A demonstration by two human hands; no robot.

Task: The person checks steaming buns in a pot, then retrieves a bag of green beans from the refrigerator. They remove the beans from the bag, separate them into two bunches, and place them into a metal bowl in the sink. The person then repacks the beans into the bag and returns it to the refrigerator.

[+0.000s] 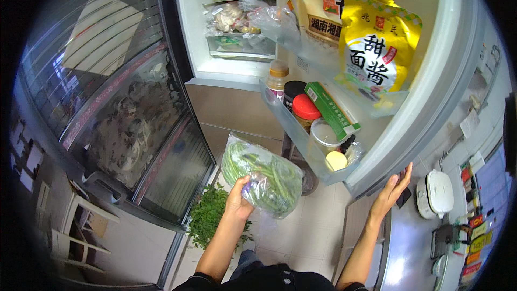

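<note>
My left hand [239, 200] grips a clear plastic bag of long green beans [262, 173], held in front of the fridge. Inside the bag, near my thumb, a purple patch shows. My right hand [391, 194] is raised with straight fingers beside the outer side of the swung-out fridge door [398, 145]; whether it touches the door I cannot tell. It holds nothing. The fridge compartment [238, 66] is exposed, with bagged food [232, 18] on its shelves.
The door racks hold a yellow spouted sauce pouch [379, 44], a red-lidded jar [306, 107] and a green box [332, 110]. Leafy green plants [210, 214] are on the floor at left, near a glass-panelled door [133, 101]. A white cooker [435, 194] stands on the right-hand counter [408, 242].
</note>
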